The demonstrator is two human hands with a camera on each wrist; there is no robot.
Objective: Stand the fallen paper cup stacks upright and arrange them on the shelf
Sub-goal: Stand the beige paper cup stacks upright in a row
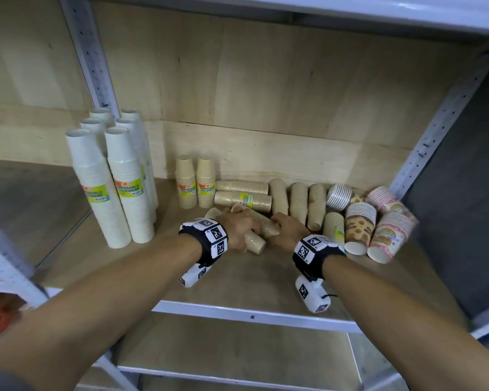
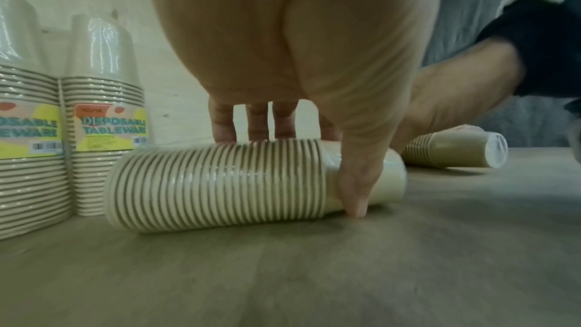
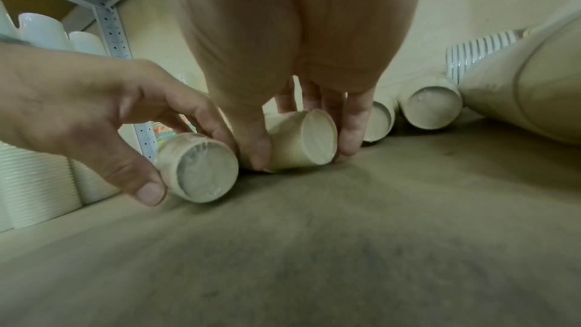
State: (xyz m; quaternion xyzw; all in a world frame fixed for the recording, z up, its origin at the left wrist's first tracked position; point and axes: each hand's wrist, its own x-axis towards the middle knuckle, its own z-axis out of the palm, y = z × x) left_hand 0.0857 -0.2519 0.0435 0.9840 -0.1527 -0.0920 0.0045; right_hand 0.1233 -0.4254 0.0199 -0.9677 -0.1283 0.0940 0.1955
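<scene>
Both hands are down on the shelf w/ fingers curled round tan cup stacks lying on their sides. The left hand grips one fallen stack – thumb in front, fingers behind. The right hand grips the next fallen stack, just beside it. Two tan stacks stand up near the back – more lie on their sides to the right
</scene>
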